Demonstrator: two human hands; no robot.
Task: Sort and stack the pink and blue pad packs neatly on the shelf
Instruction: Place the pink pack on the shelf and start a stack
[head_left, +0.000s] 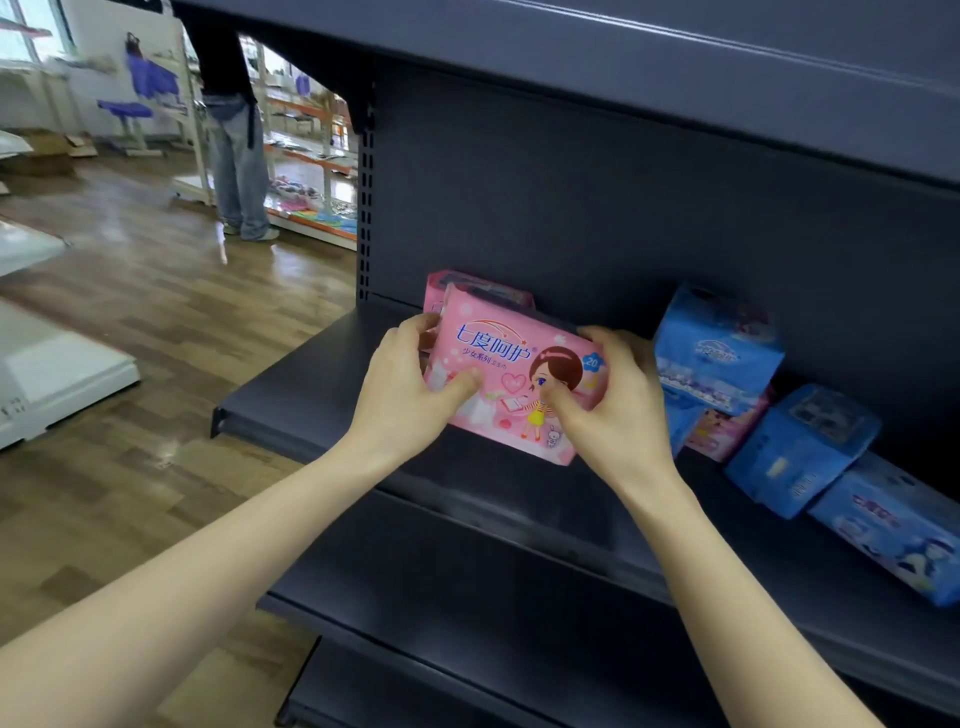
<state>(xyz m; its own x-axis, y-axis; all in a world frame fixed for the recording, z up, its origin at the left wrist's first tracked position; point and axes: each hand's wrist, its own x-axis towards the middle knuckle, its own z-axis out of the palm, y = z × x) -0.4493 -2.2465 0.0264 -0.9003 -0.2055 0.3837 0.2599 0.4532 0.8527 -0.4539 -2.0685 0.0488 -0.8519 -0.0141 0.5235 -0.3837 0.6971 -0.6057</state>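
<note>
While both hands clasp one pink pack by its short ends, the head view shows the left hand curled round its nine o'clock edge and the right hand pinching its three o'clock edge, thumbs on the printed face. It sits tilted low over the shelf, overlapping a second pink pack at its eleven o'clock by the back panel. From three to four o'clock blue packs lie jumbled, with a stray pink pack wedged among them. To place it well, I judge, square its edges with the pack behind, press it flush, then release both sides together so it cannot slump.
</note>
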